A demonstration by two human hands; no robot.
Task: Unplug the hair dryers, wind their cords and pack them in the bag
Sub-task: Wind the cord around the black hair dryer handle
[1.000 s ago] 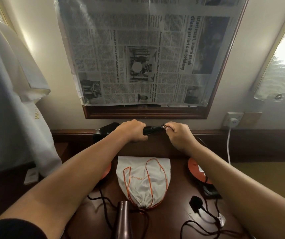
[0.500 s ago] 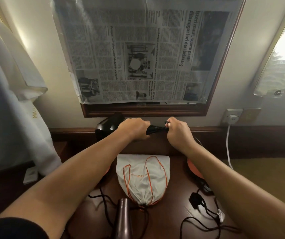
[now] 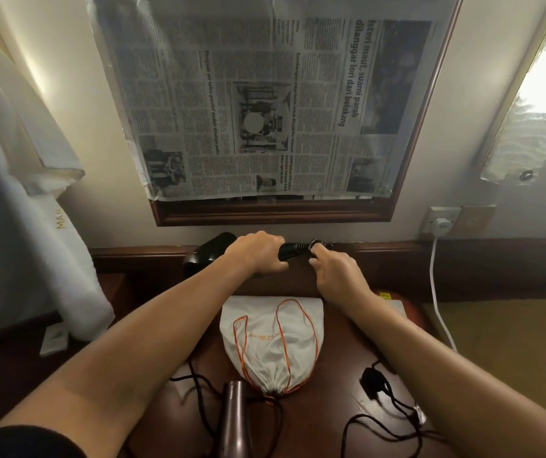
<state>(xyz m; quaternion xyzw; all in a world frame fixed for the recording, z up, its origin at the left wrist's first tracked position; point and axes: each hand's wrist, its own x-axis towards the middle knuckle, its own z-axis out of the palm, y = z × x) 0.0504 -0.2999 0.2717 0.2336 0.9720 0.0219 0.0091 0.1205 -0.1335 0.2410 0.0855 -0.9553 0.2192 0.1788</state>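
I hold a black hair dryer (image 3: pixel 207 251) up above the back of the dark wooden table (image 3: pixel 327 421). My left hand (image 3: pixel 256 254) grips its handle, and the head sticks out to the left. My right hand (image 3: pixel 334 274) pinches the black cord (image 3: pixel 316 244) at the handle's end. A white drawstring bag (image 3: pixel 273 342) with orange strings lies flat below my hands, its mouth toward me. A second, brownish hair dryer (image 3: pixel 235 424) lies at the near edge, and a black plug (image 3: pixel 372 381) with loose cord rests to the right.
A newspaper-covered mirror (image 3: pixel 265 104) hangs on the wall ahead. A white plug with a white cable sits in the wall socket (image 3: pixel 440 223) at right. White towels (image 3: pixel 17 226) hang at left. An orange-red round object (image 3: pixel 410 312) lies under my right forearm.
Both hands have lifted the black dryer slightly higher and closer to the wall. The black plug on the table has slid left, its cord drawn toward me.
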